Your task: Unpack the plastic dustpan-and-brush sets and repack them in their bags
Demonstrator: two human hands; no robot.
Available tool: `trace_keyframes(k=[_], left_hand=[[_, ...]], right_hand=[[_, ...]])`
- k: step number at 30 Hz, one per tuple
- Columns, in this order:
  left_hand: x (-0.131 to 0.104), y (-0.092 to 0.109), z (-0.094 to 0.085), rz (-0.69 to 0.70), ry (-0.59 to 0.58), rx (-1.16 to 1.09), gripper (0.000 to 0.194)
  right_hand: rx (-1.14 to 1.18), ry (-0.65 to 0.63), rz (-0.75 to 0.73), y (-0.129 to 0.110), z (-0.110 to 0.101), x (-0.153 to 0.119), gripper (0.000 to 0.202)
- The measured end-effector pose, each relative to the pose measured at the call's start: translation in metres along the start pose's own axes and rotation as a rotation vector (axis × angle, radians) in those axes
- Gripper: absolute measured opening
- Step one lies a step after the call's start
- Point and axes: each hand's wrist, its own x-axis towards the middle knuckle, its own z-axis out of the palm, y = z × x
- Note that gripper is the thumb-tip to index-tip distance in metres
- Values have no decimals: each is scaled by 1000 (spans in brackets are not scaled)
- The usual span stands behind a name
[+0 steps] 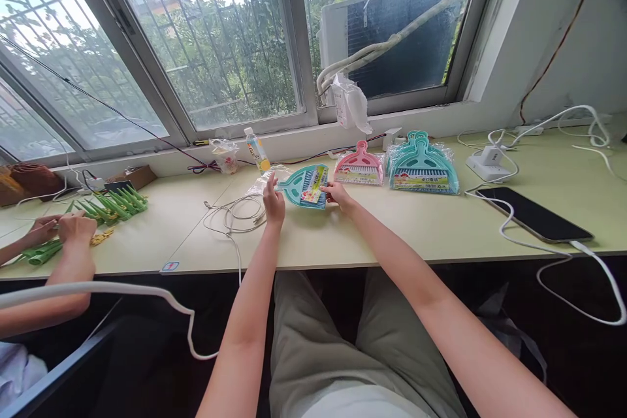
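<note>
A teal dustpan and brush set (298,187) with a colourful label is held just above the table, its handle pointing left. My left hand (273,201) is at the handle end, fingers raised and closed round it, with clear plastic wrap beside it. My right hand (337,196) grips the wide edge of the set near the label. To the right lie a pink wrapped dustpan set (360,165) and a pile of teal wrapped sets (422,166).
A coiled white cable (235,214) lies left of my hands, a bottle (257,150) behind. On the right are a phone (536,214) and a charger (488,163). Another person's hands (68,228) work with green items (117,204) at far left.
</note>
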Motion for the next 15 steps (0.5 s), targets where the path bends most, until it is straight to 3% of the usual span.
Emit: trace_keyframes(k=[4,11,15], left_hand=[[-6,15,-2,42,-83,-37,74],[-3,13,-6,-4,2,-34,74],[-1,9,-5,45,-51,-81,68]], right_hand=[[16,11,-32,-2,1,-2,6],[102,227,-49,-8,-9,3,6],[117,157,-19,-9,-12,3,4]])
